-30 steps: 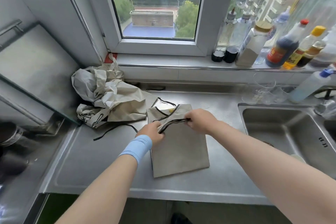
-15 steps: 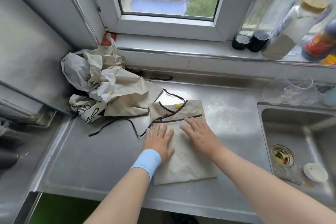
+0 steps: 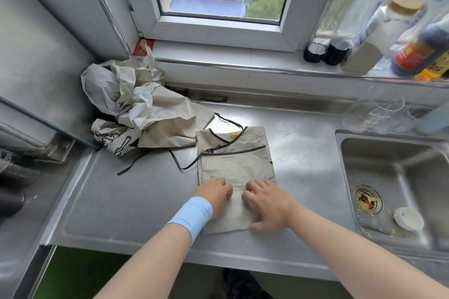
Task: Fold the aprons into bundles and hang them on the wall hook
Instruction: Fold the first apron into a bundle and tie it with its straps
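A steel worktop (image 3: pixel 136 201) runs below a window sill, with a sink (image 3: pixel 393 167) sunk into its right end. In the worktop's back left corner lies a crumpled heap of beige aprons (image 3: pixel 145 114), loose and unfolded, with one printed piece at its near side. Just right of the heap, about midway between the worktop's back and front edges, a folded apron (image 3: pixel 238 165) lies flat as a tall rectangle. Its black-trimmed top points to the back edge and its near end stops short of the front edge. Its far left corner touches the heap.

A row of bottles (image 3: pixel 379 39) stands on the sill beyond the back right of the worktop, and clear glasses (image 3: pixel 379 114) stand behind the sink.

Both hands rest palm down on the near half of the folded apron, side by side and a little apart. The left hand (image 3: pixel 215 193) sits at the cloth's left edge with its fingers bent and their tips on the fabric. The right hand (image 3: pixel 269 202) has its fingers spread and its thumb at the near edge. Neither is closed round anything. A light blue wristband (image 3: pixel 192 215) circles the left wrist.

A thin black strap (image 3: pixel 131 165) trails from the heap across the bare steel. A small white dish (image 3: pixel 408 218) lies in the sink beside the drain.
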Demonstrator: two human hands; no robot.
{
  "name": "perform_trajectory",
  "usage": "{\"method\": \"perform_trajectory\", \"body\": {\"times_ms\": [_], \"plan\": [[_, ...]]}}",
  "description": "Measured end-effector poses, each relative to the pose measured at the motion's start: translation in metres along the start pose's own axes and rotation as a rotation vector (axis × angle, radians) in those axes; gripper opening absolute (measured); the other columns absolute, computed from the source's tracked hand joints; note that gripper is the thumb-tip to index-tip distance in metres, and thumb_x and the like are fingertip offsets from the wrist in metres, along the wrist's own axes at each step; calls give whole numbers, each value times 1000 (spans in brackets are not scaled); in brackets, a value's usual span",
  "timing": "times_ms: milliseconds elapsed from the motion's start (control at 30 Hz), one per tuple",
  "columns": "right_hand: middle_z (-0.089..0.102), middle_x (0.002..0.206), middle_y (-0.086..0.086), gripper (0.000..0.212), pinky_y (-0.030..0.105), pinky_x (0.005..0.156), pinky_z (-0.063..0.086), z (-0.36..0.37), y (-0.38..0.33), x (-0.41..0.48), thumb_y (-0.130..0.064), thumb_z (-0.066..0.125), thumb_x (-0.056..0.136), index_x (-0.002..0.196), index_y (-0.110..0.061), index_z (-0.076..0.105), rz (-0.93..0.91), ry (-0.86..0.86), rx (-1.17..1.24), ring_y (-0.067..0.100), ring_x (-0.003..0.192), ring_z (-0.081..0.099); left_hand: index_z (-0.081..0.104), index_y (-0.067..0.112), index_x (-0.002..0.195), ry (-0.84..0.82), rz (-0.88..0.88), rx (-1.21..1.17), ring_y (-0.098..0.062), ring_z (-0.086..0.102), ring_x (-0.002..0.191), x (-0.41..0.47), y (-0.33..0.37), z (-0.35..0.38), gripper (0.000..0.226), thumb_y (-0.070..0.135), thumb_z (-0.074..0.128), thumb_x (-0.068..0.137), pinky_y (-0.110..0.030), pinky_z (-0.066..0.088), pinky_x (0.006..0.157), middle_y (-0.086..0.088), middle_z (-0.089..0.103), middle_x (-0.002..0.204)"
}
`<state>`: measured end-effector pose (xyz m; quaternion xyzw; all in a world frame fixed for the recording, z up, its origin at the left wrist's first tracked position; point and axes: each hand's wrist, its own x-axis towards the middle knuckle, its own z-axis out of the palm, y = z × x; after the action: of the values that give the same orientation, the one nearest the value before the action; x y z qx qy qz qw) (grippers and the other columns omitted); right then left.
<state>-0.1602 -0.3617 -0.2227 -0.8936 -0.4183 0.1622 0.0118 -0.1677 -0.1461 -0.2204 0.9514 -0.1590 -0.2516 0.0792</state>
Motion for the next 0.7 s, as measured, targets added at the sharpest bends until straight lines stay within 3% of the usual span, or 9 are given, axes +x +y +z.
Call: {"method": "perform_trajectory", "body": {"times_ms": [167,300,400,467,567,633,700], "plan": [[47,117,6,70,42,81,46,-2,-10,-7,-57,60,58,116,-21,43,-15,-82,-139,29,105,46,45,26,120,-8,-47,-47,-21,39,119,-14,3,7,48,48,60,79,-33,42,91,2,45,125],[44,131,10,55,47,81,51,-1,-17,-8,-42,60,73,119,-13,50,24,-174,-172,34,115,46,43,29,114,-13,-56,-45,-22,39,116,-27,10,8,59,62,64,70,-34,41,88,3,43,123],[55,124,7,37,41,73,53,3,-16,-12,-36,48,80,105,-13,62,21,-51,-138,33,100,60,43,33,114,-60,-29,3,-24,40,115,-35,14,11,69,70,67,62,-36,42,92,4,41,127],[62,104,5,31,34,57,45,3,-16,-16,-36,41,84,91,-14,62,31,121,-71,31,75,65,37,34,125,-69,-16,54,-26,43,115,-41,17,12,81,65,72,59,-38,42,97,3,38,133],[57,89,4,31,32,47,32,-9,-16,-21,-35,33,95,89,-15,55,99,288,35,33,58,59,30,30,140,-34,-35,62,-30,49,118,-45,19,8,74,26,68,77,-38,43,98,0,37,141],[57,92,0,36,34,53,35,-24,-18,-27,-46,28,96,95,-17,50,132,230,117,32,65,58,42,32,133,-32,-107,-81,-30,57,111,-46,16,-2,52,10,51,86,-36,47,91,0,52,132],[59,97,-9,46,33,63,36,-40,-15,-31,-63,38,85,104,-23,47,146,75,160,25,76,58,55,31,110,-67,-133,-157,-30,59,99,-46,12,-16,32,10,43,89,-33,47,83,-3,62,114]]}}
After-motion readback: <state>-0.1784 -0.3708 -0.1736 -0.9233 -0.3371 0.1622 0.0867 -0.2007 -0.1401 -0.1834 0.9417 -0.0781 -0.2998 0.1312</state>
